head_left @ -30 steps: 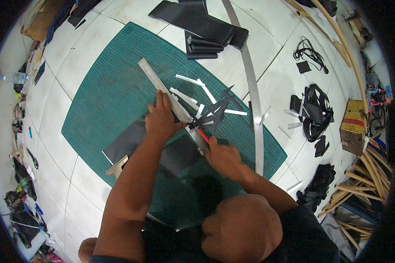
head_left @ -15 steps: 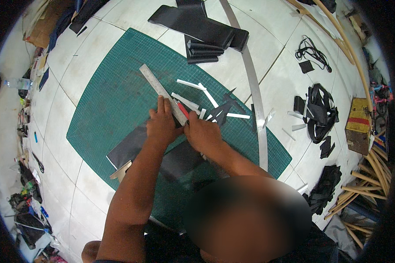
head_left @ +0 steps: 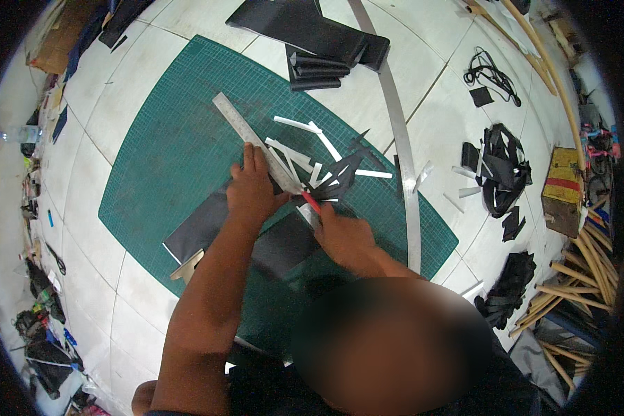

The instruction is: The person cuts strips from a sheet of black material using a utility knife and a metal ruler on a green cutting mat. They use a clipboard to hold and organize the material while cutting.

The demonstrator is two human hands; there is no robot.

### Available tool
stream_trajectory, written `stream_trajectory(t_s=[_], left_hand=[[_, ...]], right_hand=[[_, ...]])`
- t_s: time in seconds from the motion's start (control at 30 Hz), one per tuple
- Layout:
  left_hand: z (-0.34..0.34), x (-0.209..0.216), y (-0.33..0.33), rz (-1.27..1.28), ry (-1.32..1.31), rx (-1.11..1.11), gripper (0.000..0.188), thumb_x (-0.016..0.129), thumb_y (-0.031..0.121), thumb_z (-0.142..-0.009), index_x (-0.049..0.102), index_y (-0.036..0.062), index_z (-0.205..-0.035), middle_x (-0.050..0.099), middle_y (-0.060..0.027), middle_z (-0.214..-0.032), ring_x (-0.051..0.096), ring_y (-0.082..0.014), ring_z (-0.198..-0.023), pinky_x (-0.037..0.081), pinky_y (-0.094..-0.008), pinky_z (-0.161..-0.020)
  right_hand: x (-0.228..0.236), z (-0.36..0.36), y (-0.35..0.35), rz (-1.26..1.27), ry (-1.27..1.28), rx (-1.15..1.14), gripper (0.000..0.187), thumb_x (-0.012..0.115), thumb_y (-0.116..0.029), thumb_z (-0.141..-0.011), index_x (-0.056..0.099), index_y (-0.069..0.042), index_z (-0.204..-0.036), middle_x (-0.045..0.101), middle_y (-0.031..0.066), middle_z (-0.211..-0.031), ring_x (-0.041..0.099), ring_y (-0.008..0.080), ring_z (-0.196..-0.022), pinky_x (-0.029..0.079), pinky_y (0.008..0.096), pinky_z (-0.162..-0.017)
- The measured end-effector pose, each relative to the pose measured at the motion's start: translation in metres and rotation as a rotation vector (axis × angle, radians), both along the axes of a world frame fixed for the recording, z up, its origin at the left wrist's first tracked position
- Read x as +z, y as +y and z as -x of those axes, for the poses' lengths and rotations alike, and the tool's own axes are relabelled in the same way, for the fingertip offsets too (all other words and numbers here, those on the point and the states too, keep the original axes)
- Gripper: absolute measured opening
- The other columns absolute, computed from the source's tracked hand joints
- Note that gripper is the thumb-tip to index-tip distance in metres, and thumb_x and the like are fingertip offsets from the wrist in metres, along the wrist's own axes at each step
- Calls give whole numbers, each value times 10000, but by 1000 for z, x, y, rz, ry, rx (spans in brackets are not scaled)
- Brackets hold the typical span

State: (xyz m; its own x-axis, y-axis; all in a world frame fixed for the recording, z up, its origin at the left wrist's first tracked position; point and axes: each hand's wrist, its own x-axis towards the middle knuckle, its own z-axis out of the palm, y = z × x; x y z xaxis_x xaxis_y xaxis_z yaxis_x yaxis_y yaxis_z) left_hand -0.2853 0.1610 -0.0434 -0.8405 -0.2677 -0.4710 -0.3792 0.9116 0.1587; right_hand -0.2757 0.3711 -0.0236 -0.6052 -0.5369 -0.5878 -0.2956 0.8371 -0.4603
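My left hand [head_left: 251, 191] presses flat on a steel ruler [head_left: 236, 118], fingers stretched forward and thumb spread. The ruler lies slantwise on a green cutting mat [head_left: 166, 125]. My right hand [head_left: 345, 237] is closed around a red utility knife [head_left: 311, 202], its tip close to the ruler's near end; the blade is too small to make out. Black sheet material [head_left: 200, 223] lies partly under my left forearm, and another dark piece [head_left: 284, 244] is between my arms. Narrow white strips [head_left: 328, 143] and black offcuts [head_left: 344, 179] are scattered right of the ruler.
Beyond the mat lies folded black material [head_left: 291, 28]. A long metal strip [head_left: 401, 139] crosses the mat's right side. Black straps [head_left: 504, 170], a yellow box [head_left: 563, 191] and cane-like rods [head_left: 575, 284] are to the right. Scissors [head_left: 56, 259] and clutter line the left wall.
My right hand has moved back toward me and right, with the red knife now more exposed near the ruler's end. My left hand stays on the ruler. The whole view has shifted slightly.
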Motion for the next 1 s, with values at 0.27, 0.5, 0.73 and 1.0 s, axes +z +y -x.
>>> stream_trajectory(t_s=[0.27,0.5,0.73,1.0], left_hand=[[3,6,1,17,-37,-19,1236,917,478,-634,231,-9,-1539,206,-197,-1635,433,-476,-1343,571,-525,-945],[5,3,2,7,-50,-40,1219,891,495,-674,211,-9,-1550,195,-195,-1638,466,-453,-1302,558,-525,-958],[0,-1,-1,21,-10,-33,1134,868,443,-717,232,-9,-1540,202,-201,-1635,470,-457,-1301,562,-514,-949],[3,5,3,9,-16,-46,1188,904,447,-669,236,-12,-1538,223,-208,-1627,466,-460,-1308,575,-499,-928]], right_hand=[[25,-2,19,0,-45,-2,313,522,-242,-1010,464,34,-1146,696,236,-769,720,407,-715,553,529,-659],[-21,32,-44,161,167,-96,288,513,-229,-979,500,29,-1105,708,237,-783,727,395,-715,561,539,-631],[-28,36,-61,146,156,-42,250,505,-193,-951,509,9,-1099,721,235,-809,733,404,-739,560,553,-640],[-18,18,-23,81,98,-51,290,533,-240,-981,474,10,-1115,707,232,-791,718,411,-723,554,525,-695]])
